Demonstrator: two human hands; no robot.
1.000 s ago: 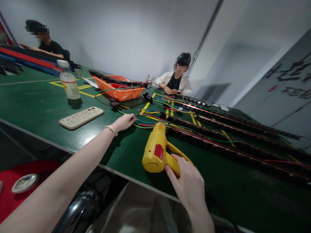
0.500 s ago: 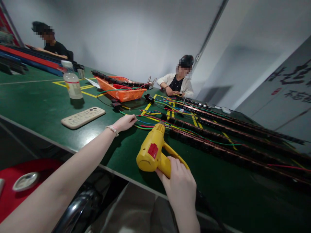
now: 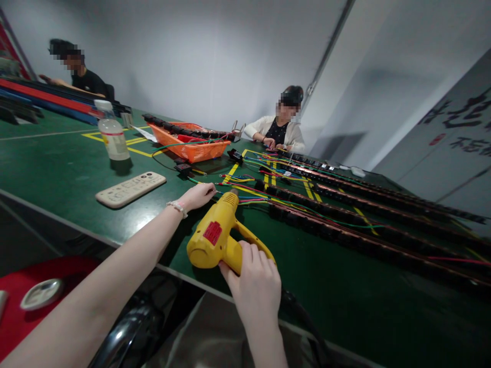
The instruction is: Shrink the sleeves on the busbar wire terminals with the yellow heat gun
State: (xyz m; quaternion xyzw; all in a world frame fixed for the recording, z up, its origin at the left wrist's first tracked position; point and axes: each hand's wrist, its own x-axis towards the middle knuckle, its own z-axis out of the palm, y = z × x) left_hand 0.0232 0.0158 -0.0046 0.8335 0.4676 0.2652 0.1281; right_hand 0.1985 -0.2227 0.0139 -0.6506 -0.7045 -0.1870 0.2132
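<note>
My right hand [image 3: 256, 278] is wrapped round the handle of a yellow heat gun [image 3: 213, 230] with a red label. Its metal nozzle points away from me, toward the wire ends. Close to the nozzle, my left hand [image 3: 197, 197] pinches the ends of several thin coloured wires [image 3: 253, 200]; the gun's body hides part of them. These wires run right to a long dark strip with copper bars [image 3: 307, 220] lying on the green table [image 3: 161, 240].
A phone [image 3: 131, 189] and a bottle [image 3: 114, 133] stand to the left. Behind lies an orange basket [image 3: 199, 152] with a dark strip across it. More strips [image 3: 368, 204] fill the right side. Two people [image 3: 278, 128] sit across the table. A black cord [image 3: 303, 312] trails from the gun.
My right hand has moved left with the heat gun, bringing its nozzle closer to my left hand. The left hand has stayed almost in place, still pinching the wires.
</note>
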